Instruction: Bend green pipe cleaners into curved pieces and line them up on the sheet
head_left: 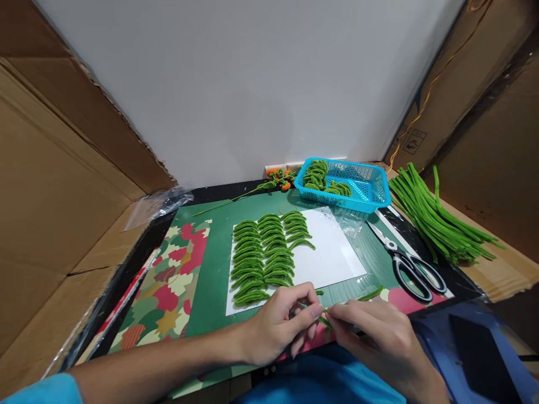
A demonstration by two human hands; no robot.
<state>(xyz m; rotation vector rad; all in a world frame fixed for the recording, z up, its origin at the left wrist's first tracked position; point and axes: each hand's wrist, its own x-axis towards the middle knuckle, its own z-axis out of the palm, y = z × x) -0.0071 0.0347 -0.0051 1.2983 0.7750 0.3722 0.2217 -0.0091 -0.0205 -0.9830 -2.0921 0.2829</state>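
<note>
Both hands work close together at the front edge of the table. My left hand pinches a short green pipe cleaner between thumb and fingers. Its other end is in my right hand, whose thumb and fingertips are closed on it. Fingers cover much of the piece. Beyond the right knuckles lies another length of green pipe cleaner. Curved, folded green pipe cleaner pieces lie in three columns on a white sheet just past my left hand; the right column is shorter.
A blue basket at the back holds more curved green pieces. Black-handled scissors lie at right, beside a bundle of long green pipe cleaners. Orange flowers lie by the wall. Cardboard panels rise on both sides.
</note>
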